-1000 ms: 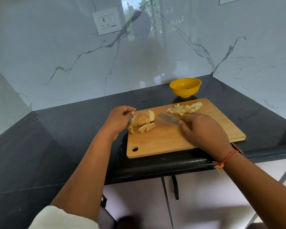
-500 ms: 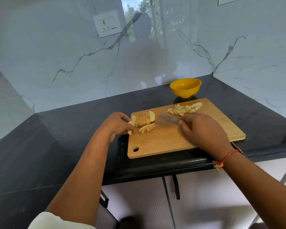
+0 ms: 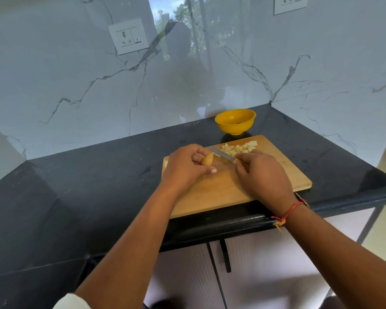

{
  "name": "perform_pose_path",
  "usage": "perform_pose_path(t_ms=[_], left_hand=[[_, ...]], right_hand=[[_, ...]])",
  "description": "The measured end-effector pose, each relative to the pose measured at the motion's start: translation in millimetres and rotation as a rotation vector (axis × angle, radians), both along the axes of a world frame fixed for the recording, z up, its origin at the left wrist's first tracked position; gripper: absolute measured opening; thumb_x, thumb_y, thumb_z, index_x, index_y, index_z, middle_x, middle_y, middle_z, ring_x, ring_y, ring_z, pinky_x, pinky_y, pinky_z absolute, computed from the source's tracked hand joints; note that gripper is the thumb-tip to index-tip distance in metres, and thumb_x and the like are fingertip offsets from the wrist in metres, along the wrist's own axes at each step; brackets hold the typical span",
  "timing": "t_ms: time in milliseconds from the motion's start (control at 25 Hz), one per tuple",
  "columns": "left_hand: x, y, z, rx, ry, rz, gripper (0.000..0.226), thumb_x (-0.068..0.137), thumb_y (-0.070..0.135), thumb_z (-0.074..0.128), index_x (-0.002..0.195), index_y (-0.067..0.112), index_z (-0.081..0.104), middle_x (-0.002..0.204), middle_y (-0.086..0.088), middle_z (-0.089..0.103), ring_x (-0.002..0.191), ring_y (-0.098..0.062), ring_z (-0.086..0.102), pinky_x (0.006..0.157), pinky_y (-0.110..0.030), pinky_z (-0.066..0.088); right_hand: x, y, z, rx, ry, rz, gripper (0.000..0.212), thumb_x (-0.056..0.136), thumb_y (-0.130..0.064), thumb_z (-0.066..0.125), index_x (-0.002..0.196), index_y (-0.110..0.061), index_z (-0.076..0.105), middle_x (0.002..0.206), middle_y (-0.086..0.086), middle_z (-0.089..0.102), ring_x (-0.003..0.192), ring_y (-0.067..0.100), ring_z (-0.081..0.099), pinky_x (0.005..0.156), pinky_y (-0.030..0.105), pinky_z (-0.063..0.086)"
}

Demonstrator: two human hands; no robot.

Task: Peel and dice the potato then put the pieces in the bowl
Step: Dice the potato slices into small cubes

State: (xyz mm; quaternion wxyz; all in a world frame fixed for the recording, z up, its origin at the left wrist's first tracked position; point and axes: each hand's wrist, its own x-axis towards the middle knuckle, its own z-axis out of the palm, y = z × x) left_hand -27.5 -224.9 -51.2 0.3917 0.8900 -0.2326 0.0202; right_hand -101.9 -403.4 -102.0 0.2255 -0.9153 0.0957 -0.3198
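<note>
My left hand [image 3: 186,167] holds a piece of potato [image 3: 207,159] between curled fingers and thumb, over the left part of the wooden cutting board [image 3: 227,188]. My right hand [image 3: 262,175] grips the knife [image 3: 222,153] by its handle; the blade points left toward the potato piece, its tip close to it. A pile of pale diced potato [image 3: 239,148] lies at the board's far edge. The yellow bowl [image 3: 235,121] stands on the black counter just behind the board. The other potato slices are hidden under my left hand.
The black counter [image 3: 87,186] runs left and around the corner to the right, against a marble wall with a socket plate [image 3: 128,36]. The counter's front edge lies right below the board, with cabinet doors [image 3: 254,275] underneath.
My left hand has moved right from the board's left edge and picked up a potato piece. The knife has swung left toward it. The head camera has shifted.
</note>
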Motion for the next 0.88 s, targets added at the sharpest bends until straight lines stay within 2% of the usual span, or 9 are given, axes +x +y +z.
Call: perform_pose_path(t_ms=[160,280,360,440,600,760,880], left_hand=[[1,-18,-12,0.059,-0.083,0.033,0.048,0.070,0.035,0.088,0.114,0.025,0.072,0.097,0.008,0.071,0.086,-0.005,0.063,0.079,-0.025,0.050],[4,-20,-16,0.076,-0.086,0.032,0.038,0.077,0.035,0.083,0.112,0.022,0.074,0.087,0.004,0.075,0.064,-0.004,0.066,0.072,-0.022,0.053],[4,-19,-16,0.030,-0.052,0.023,0.024,0.086,0.028,0.077,0.108,0.019,0.075,0.075,0.004,0.073,0.057,-0.004,0.066,0.065,-0.018,0.056],[7,-16,-15,0.013,-0.029,0.021,0.016,0.092,0.023,0.070,0.106,0.018,0.076,0.072,0.005,0.072,0.060,-0.006,0.068,0.065,-0.018,0.057],[16,-14,-11,0.053,0.087,0.008,0.017,0.097,0.017,0.063,0.111,0.016,0.073,0.084,0.000,0.074,0.072,-0.009,0.071,0.070,-0.018,0.059],[21,-10,-7,0.059,0.225,-0.032,0.026,0.094,0.011,0.065,0.119,0.019,0.071,0.096,0.000,0.073,0.081,-0.008,0.071,0.075,-0.020,0.059],[20,-7,-5,0.085,0.227,-0.068,0.030,0.090,0.011,0.071,0.119,0.020,0.070,0.096,0.004,0.073,0.082,-0.007,0.072,0.077,-0.020,0.058]], right_hand=[[0,0,1,-0.002,0.017,-0.024,0.030,0.099,-0.038,0.051,0.115,-0.024,0.071,0.099,-0.001,0.065,0.084,0.013,0.058,0.068,0.029,0.049],[-2,1,2,-0.015,0.033,-0.035,0.029,0.099,-0.039,0.050,0.113,-0.024,0.072,0.096,-0.001,0.064,0.083,0.015,0.058,0.065,0.028,0.045],[-2,1,2,-0.023,0.045,-0.039,0.029,0.099,-0.039,0.050,0.113,-0.024,0.071,0.096,-0.001,0.063,0.083,0.013,0.056,0.065,0.027,0.044],[-1,1,3,-0.027,0.046,-0.038,0.029,0.099,-0.040,0.050,0.111,-0.025,0.072,0.094,-0.003,0.062,0.081,0.012,0.055,0.065,0.028,0.046],[-2,2,4,-0.028,0.057,-0.028,0.028,0.099,-0.040,0.050,0.111,-0.025,0.072,0.095,-0.003,0.062,0.082,0.012,0.056,0.068,0.029,0.051],[-2,2,4,-0.042,0.064,-0.034,0.029,0.099,-0.041,0.049,0.112,-0.026,0.071,0.095,-0.003,0.062,0.083,0.012,0.056,0.067,0.029,0.050],[-2,3,5,-0.048,0.076,-0.038,0.030,0.100,-0.042,0.049,0.112,-0.026,0.071,0.095,-0.004,0.062,0.082,0.011,0.055,0.066,0.028,0.049]])
